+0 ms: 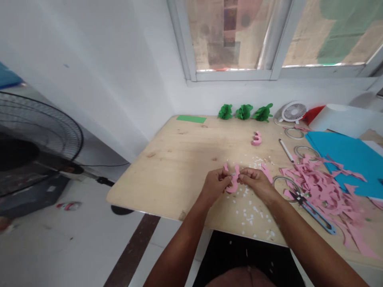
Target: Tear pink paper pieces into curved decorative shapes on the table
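Two pinches on one U-shaped pink piece: left hand and right hand each clamp a side, over the worktop. Probably paper-light, bendy, tears easily; hold both sides near the bend.

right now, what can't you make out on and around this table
Pink piece: partly hidden in the head view by the fingers of the left hand and right hand.
Dark fan: cut off by the head view's left edge.
Blue sheets: cut off by the head view's right edge.
White scraps: too small in the head view to tell exact shapes.
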### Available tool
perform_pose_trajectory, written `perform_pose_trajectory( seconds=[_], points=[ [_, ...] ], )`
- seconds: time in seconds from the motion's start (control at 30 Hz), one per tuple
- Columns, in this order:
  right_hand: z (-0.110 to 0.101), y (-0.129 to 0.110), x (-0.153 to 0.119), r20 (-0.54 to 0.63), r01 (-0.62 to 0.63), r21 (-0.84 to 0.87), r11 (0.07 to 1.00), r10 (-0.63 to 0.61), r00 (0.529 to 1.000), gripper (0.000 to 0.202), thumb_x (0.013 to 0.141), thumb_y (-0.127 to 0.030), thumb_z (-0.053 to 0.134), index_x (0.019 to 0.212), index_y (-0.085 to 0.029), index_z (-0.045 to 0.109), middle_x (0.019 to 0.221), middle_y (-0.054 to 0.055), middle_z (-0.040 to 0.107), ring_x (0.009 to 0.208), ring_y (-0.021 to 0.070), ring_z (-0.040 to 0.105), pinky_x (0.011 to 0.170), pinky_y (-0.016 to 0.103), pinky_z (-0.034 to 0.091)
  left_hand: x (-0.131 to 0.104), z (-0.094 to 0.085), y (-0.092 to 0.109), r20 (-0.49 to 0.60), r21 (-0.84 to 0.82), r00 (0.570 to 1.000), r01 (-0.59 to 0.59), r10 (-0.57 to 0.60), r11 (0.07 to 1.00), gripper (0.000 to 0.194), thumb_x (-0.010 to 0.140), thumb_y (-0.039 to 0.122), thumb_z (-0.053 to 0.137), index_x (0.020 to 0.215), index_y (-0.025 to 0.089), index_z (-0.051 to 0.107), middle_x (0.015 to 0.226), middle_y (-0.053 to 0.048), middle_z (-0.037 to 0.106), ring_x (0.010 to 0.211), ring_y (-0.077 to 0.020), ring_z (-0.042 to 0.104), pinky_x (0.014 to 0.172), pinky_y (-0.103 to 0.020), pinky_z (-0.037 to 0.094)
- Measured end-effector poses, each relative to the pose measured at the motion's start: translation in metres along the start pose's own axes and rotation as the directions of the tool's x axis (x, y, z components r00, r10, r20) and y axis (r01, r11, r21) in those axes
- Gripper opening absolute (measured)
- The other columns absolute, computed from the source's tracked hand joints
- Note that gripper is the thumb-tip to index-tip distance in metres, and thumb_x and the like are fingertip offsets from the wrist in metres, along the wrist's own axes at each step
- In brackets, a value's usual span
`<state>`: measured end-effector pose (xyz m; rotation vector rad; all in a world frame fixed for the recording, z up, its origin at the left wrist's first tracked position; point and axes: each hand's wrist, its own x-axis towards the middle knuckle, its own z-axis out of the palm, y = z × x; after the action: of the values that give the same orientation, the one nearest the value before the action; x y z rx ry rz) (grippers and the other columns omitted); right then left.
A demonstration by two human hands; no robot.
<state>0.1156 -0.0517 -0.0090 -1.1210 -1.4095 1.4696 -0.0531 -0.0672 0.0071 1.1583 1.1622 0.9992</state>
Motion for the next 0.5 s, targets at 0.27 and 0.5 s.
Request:
perform_pose_trajectory(
  seconds=[0.27, 0.5],
  points=[
    [0.008, -0.011, 0.004, 0.005, -0.047, -0.066, 0.997, 0.047, 0.999, 0.024, 0.067, -0.04, 0.064, 0.066, -0.017, 0.059, 0.062, 0.0, 0.059, 0.057, 0.011, 0.049, 0.058, 0.025, 0.039, 0.004, -0.006, 0.001, 0.028, -0.002, 0.999, 0.015, -0.015, 1.0, 0.015, 0.066, 0.027, 0.058, 0.063, 0.013, 0.056, 0.054, -0.001, 0.058, 0.037, -0.0054, 0.045, 0.036, -0.017, 0.031],
    [0.011, -0.01, 0.012, -0.057, -0.122, -0.063, 0.99, 0.119, 0.991, 0.027, 0.064, -0.043, 0.067, 0.062, -0.017, 0.059, 0.06, 0.001, 0.06, 0.053, 0.01, 0.048, 0.054, 0.024, 0.037, 0.006, -0.019, -0.004, -0.039, 0.025, 0.998, -0.041, 0.042, 0.999, 0.02, 0.068, 0.024, 0.055, 0.083, 0.013, 0.062, 0.056, 0.0, 0.059, 0.041, -0.0076, 0.047, 0.041, -0.02, 0.037]
  ],
)
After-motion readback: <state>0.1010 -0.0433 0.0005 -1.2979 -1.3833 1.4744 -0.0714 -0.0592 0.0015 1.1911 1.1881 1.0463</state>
